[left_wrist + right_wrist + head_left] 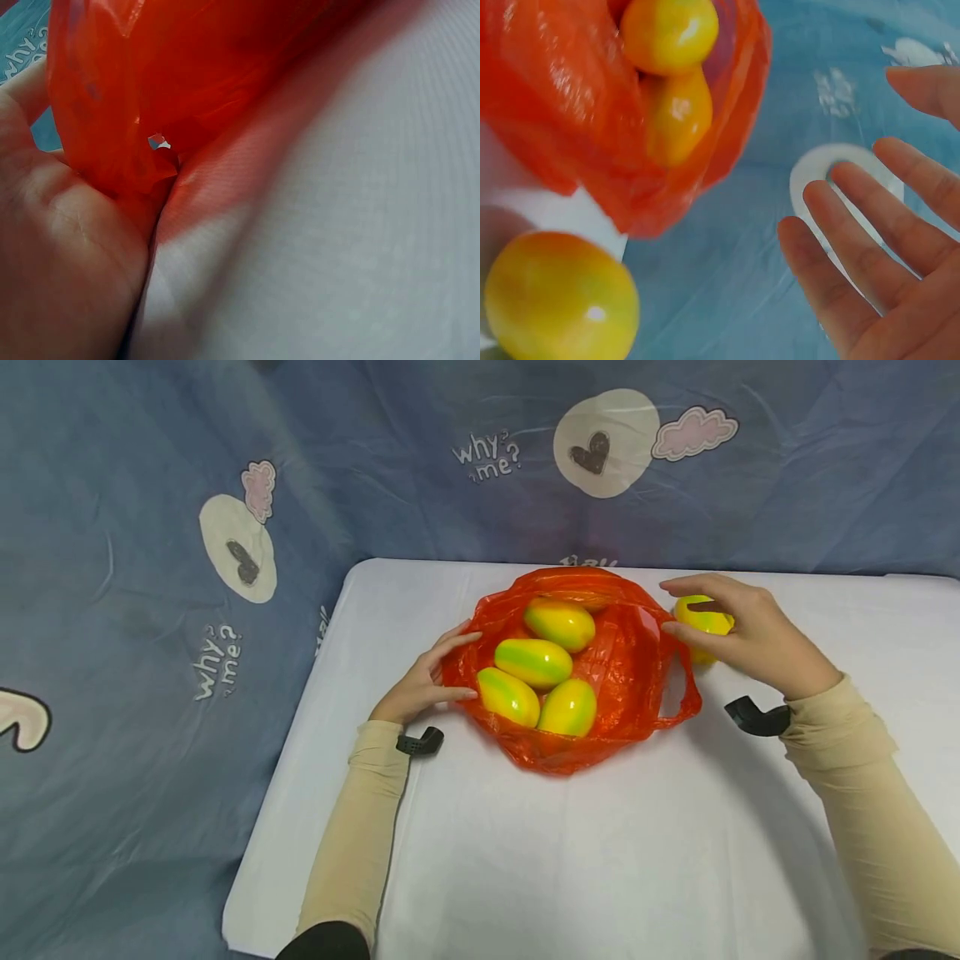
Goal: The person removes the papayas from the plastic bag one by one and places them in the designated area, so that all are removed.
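Note:
A red plastic bag (618, 664) stands with its mouth wide, and several glossy yellow-green mangoes (532, 662) lie inside. At the bag's left side, my left hand (420, 683) touches the plastic with fingers and thumb spread apart; its palm lies beside the red film in the left wrist view. One more mango (711, 623) rests on the table outside the bag, on the right. Over it hovers my right hand (772, 643), fingers spread and holding nothing. The right wrist view shows a gap between these fingers and the loose mango (562, 296).
Everything sits on a white-covered table (585, 860). A blue printed cloth (420, 460) hangs behind and to the left. The bag's loop handle (686, 706) sticks out on its right side, close to the loose mango. Each wrist wears a black device (757, 717).

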Available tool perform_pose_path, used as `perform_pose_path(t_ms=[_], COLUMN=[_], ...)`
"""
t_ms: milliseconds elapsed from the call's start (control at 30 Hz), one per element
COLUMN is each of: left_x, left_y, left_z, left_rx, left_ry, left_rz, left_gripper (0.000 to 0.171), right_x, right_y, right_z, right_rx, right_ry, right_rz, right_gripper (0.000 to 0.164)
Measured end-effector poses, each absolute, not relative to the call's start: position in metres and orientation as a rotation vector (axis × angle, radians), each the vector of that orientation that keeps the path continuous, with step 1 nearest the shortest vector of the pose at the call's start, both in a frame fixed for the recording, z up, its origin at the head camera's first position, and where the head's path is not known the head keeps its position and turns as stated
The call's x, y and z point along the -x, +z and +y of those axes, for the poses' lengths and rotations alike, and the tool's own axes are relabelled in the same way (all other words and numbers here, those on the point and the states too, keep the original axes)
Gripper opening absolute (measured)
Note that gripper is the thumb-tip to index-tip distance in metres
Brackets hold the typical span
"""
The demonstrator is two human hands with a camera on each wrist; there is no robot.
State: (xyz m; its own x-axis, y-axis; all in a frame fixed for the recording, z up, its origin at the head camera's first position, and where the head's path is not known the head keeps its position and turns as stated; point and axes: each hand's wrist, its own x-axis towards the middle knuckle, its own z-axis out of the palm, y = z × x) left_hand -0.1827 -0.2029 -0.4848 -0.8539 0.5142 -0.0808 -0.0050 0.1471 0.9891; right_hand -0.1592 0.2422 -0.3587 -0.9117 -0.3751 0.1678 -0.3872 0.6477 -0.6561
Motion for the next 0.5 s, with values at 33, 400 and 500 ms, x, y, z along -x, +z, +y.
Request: perform_pose_path(t_ms=[33,400,500], left_x=[0.183,0.182,0.183], left_y=[-0.485,-0.484,-0.483], left_z=[-0.203,-0.204,-0.203], left_rx=[-0.489,-0.477,-0.469], left_ry=[1.756,1.754,1.744], left_rz=[2.029,2.029,2.033], left_gripper=[0.078,0.078,0.077], right_x=[0.16,0.179,0.183], right_y=[-0.357,-0.343,-0.342], right_z=[0.239,0.201,0.19], right_rx=[-0.68,-1.05,-1.122], right_ry=[1.126,1.009,0.992], right_rz=[-2.854,-2.905,-2.926], right_gripper=[0.049,0.05,0.049])
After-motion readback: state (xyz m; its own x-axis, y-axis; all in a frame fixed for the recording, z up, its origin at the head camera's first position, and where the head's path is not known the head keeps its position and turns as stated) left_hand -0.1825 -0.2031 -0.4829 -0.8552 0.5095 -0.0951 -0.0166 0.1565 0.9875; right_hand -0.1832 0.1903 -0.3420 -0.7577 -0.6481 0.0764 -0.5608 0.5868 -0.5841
